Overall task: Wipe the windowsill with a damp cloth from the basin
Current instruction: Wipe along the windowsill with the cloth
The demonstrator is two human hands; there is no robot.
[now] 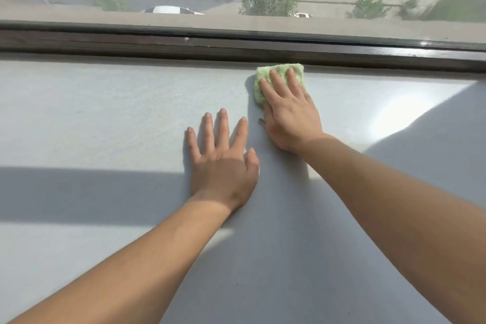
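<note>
A wide pale grey windowsill (105, 118) fills most of the view. A folded light green cloth (264, 75) lies on it near the dark window frame, right of centre. My right hand (289, 110) presses flat on the cloth, its fingers covering most of it. My left hand (223, 163) rests flat on the bare sill, fingers spread, just left of and nearer than the right hand. The basin is not in view.
A dark brown window frame (236, 45) runs across the far edge of the sill. Glass above it shows a street, trees and parked cars far below. Shadow bands cross the sill at lower left and at right.
</note>
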